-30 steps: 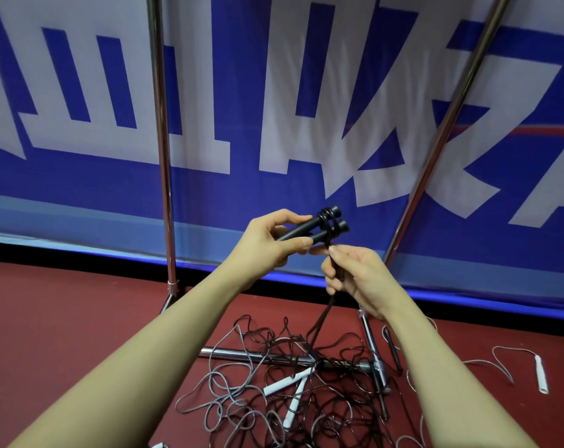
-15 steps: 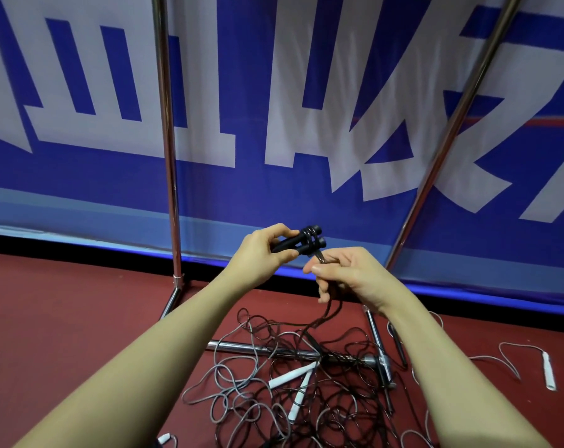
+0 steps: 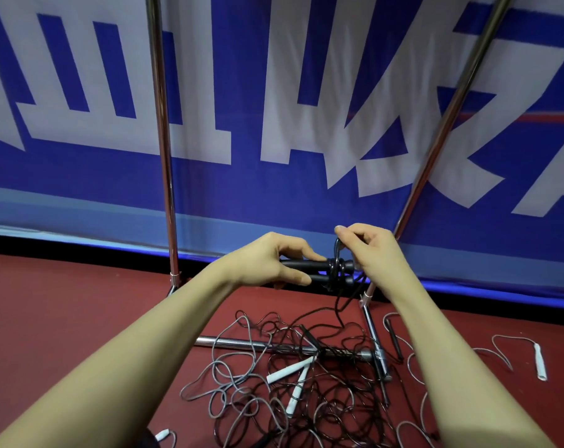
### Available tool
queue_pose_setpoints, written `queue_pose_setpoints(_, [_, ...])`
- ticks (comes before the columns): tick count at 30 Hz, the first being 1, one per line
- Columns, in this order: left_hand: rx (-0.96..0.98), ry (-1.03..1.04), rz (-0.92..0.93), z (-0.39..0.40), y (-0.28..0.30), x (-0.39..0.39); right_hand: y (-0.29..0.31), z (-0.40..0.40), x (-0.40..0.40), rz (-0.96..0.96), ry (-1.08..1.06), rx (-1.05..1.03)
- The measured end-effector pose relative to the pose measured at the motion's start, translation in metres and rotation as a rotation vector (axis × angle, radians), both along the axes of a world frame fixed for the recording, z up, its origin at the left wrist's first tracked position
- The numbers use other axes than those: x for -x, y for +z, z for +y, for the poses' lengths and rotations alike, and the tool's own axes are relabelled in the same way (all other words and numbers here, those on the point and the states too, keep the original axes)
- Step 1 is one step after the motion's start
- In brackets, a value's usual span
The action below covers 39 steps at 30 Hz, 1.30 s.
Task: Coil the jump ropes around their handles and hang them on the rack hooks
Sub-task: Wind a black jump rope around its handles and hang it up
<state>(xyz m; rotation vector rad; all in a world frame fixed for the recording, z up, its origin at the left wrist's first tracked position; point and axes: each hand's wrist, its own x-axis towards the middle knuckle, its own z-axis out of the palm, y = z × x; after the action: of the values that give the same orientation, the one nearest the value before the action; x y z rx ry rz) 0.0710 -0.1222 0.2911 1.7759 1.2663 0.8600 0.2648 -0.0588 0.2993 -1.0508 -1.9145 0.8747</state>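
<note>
Two black handles [image 3: 316, 271] lie side by side, held level above the red floor [image 3: 64, 312] in the head view, gripped at their near ends by the left hand [image 3: 271, 261], whose fingers and thumb curl round the pair. Several turns of black rope [image 3: 334, 273] are wrapped around the handles close to their far ends. The right hand [image 3: 369, 250] sits just beside that wrap, its thumb and forefinger pinching a raised loop of the same rope above the handles, the other fingers curled underneath. From the wrap the rope drops slack to the floor and runs into a tangled pile of ropes [image 3: 293, 383], black and grey cords heaped together across the rack's low crossbar [image 3: 242, 343]. Two white handles [image 3: 292, 378] lie crossed in the middle of that pile; a third white handle [image 3: 540, 362] rests well apart near the right edge of the floor, trailing grey cord. Two chrome rack poles [image 3: 162, 156] rise from the floor on either side of the hands, the right one tilted in this wide-angle picture. Behind the rack hangs a blue banner [image 3: 209, 195] with large white characters.
</note>
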Motion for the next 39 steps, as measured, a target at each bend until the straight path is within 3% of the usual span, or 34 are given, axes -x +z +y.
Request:
queue_pose_setpoints(8, [-0.098, 0.057, -0.359, -0.010, 0.026, -0.018, 0.003, -0.004, 0.008, 0.527, -0.031, 0.284])
queue_pose_setpoints(11, [-0.129, 0.181, -0.536, -0.006, 0.026, -0.021, -0.005, -0.002, 0.013, 0.528, 0.013, 0.353])
queue_pose_setpoints(15, [-0.125, 0.319, -0.578, 0.002, 0.022, -0.018, -0.015, -0.001, 0.013, 0.466, 0.183, 0.462])
queue_pose_setpoints(23, [-0.201, 0.529, -0.262, 0.015, 0.002, -0.003, -0.018, -0.006, 0.018, 0.217, 0.379, 0.513])
queue_pose_setpoints(31, [-0.211, 0.535, 0.146, 0.022, -0.024, 0.008, -0.015, -0.010, 0.019, 0.169, 0.523, 0.488])
queue_pose_setpoints(35, [-0.136, 0.473, 0.228, 0.021, -0.032, 0.008, -0.013, -0.003, 0.014, 0.186, 0.442, 0.478])
queue_pose_setpoints(39, [-0.033, 0.276, 0.163, 0.016, -0.026, 0.006, -0.011, 0.001, 0.010, 0.119, 0.280, 0.359])
